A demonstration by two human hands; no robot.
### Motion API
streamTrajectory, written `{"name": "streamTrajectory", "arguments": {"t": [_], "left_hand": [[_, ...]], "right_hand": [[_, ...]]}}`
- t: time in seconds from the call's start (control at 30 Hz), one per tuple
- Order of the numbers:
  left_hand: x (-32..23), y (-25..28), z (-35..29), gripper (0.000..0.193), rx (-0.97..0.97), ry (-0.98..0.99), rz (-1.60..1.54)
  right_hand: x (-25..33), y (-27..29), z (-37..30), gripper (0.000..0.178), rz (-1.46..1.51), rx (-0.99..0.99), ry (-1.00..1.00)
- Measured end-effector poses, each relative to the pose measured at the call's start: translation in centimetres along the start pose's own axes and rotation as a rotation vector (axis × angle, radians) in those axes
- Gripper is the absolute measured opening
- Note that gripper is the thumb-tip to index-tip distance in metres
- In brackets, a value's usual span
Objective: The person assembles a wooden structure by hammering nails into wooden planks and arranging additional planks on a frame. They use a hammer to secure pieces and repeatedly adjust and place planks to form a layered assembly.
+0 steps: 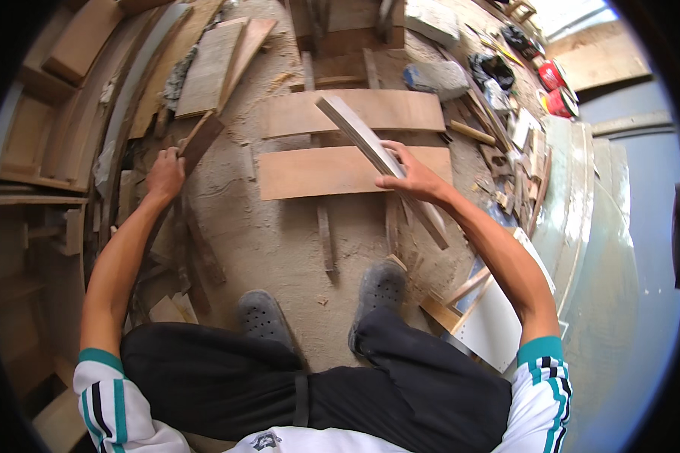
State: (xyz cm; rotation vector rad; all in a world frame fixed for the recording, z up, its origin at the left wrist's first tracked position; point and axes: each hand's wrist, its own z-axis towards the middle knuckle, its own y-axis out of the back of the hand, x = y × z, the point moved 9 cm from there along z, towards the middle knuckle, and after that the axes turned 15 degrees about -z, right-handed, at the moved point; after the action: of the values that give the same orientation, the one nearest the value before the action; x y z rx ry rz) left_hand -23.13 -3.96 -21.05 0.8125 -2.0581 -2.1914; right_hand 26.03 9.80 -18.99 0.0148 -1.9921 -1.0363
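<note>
My right hand (417,177) is closed around a long pale wooden strip (349,124), which slants from upper left to lower right above two wide planks. One is the far plank (400,111), and the other is the near plank (302,174); both lie crosswise on narrow wooden rails (324,234). Over on the left, my left hand (165,175) grips the end of a dark brown board (204,140). That board tilts up to the right beside a pile of timber, and the fingers partly hide its lower end.
Leaning boards (211,68) and wooden cabinet frames (30,136) line the left side. To the right lie wood offcuts (517,170), red cans (555,89) and glass-like sheets (574,196). A white panel (491,325) stands by my right knee. Sawdust covers the floor.
</note>
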Motion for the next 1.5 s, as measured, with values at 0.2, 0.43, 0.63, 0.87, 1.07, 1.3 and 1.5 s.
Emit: {"name": "streamTrajectory", "arguments": {"t": [0.2, 0.43, 0.63, 0.87, 1.07, 1.3, 1.5], "left_hand": [[3.0, 0.9, -3.7, 0.048, 0.116, 0.134, 0.078], [7.4, 2.8, -8.4, 0.042, 0.187, 0.144, 0.140], [8.7, 7.0, -7.6, 0.047, -0.060, 0.195, 0.129], [12.7, 10.0, -5.1, 0.047, -0.222, 0.281, 0.134], [12.6, 6.7, -4.4, 0.047, -0.037, 0.270, 0.202], [4.1, 4.7, -2.6, 0.064, -0.161, -0.106, 0.639], [-8.5, -1.9, -3.7, 0.070, 0.148, -0.488, 0.120]], "right_hand": [[0.4, -2.4, -0.2, 0.104, -0.404, 0.008, 0.160], [4.1, -5.7, 1.4, 0.103, -0.624, 0.081, 0.265], [6.7, -8.4, 2.7, 0.104, -0.765, 0.189, 0.346], [8.0, -10.0, 2.4, 0.104, -0.901, 0.206, 0.462], [6.4, -9.8, 1.1, 0.104, -0.884, 0.183, 0.416], [5.5, -9.5, -0.5, 0.103, -0.951, 0.149, 0.367], [5.0, -11.6, -2.2, 0.105, -1.013, 0.120, 0.353]]}}
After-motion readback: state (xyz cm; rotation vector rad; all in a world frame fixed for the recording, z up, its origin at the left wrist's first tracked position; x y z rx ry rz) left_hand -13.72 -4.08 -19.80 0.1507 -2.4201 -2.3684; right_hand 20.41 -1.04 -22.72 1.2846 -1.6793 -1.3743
